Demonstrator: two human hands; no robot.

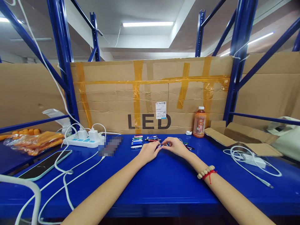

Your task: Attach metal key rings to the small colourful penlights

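My left hand [148,152] and my right hand [177,147] meet over the middle of the blue table, fingertips almost touching. Both are closed in a pinch around something small and shiny; the fingers hide most of it, so I cannot make out its kind. To the left of my left hand, several pens [137,142] in different colours lie in a neat stack of rows. More pens [152,137] lie just behind my left hand. A few dark and green pens [189,147] show past my right hand, partly covered by it.
An orange drink bottle [199,122] and an open cardboard box [243,137] stand at the right, near a white charger cable [254,161]. At the left are a power strip [84,142], a phone [45,164] and trailing white cables. A cardboard wall [112,100] closes the back.
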